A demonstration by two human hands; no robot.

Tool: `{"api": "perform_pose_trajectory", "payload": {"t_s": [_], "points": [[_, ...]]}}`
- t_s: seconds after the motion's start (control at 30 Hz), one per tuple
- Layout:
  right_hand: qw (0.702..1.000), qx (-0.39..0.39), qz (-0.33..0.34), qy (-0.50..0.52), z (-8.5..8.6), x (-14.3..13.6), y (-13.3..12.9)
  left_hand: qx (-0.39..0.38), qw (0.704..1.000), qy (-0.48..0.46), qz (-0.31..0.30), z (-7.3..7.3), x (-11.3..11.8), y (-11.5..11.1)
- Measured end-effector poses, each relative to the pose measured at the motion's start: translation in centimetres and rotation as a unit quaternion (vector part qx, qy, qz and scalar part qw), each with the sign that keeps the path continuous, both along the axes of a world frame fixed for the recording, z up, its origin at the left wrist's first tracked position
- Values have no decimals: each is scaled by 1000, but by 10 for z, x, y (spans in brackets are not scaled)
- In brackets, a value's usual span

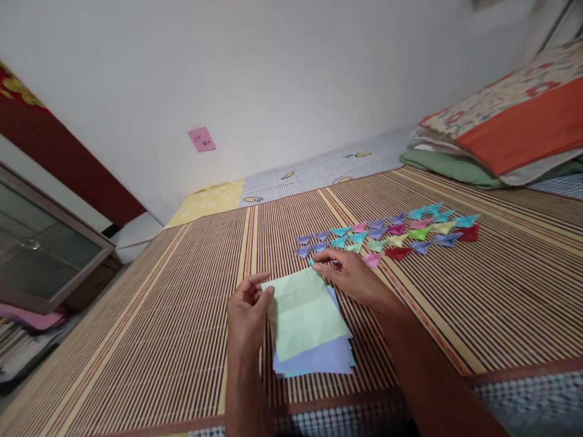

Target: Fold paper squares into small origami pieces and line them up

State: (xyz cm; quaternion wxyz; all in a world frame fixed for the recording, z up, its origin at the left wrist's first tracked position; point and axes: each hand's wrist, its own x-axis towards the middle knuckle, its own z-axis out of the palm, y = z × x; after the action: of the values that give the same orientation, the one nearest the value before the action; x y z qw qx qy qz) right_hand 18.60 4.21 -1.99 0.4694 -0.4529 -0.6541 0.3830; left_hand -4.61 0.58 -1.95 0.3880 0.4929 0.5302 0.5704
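Observation:
A pale green paper sheet (307, 312) lies tilted over a stack of lilac and blue sheets (319, 358) on the striped bamboo mat (204, 315). At its upper left corner my left hand (249, 300) has thumb and fingers closed on the sheet's edge. My right hand (348, 273) pinches the upper right corner of the same sheet. Just beyond, several small folded paper shapes (396, 229) in blue, pink, green, yellow and red stand in rows. One turquoise bit shows beside my right fingertips.
Folded bedding with an orange and floral cover (523, 133) is piled at the right. A pink note (201, 139) is on the white wall. At the left stands a glass-fronted cabinet (43, 243). A patterned sheet (314, 167) borders the mat's far edge.

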Motion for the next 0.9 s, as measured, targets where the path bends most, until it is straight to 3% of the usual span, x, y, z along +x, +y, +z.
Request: {"api": "perform_pose_trajectory", "payload": {"t_s": [0.1, 0.27, 0.4, 0.47, 0.7, 0.9], "points": [[999, -12, 30, 17, 4, -1, -2, 11, 998, -63, -15, 10, 1, -4], [996, -24, 57, 64, 2, -4, -2, 14, 983, -181, 30, 16, 9, -2], [996, -2, -5, 94, 4, -1, 0, -77, 980, -145, -114, 13, 12, 1], [994, 7, -27, 104, 7, 2, 0, -104, 973, -132, -157, 10, 14, 2], [990, -34, 65, 123, 6, 3, -1, -68, 973, -196, -106, 8, 22, 3], [988, -22, 43, 147, 11, 3, -2, -82, 965, -228, -99, 10, 18, 4]]}}
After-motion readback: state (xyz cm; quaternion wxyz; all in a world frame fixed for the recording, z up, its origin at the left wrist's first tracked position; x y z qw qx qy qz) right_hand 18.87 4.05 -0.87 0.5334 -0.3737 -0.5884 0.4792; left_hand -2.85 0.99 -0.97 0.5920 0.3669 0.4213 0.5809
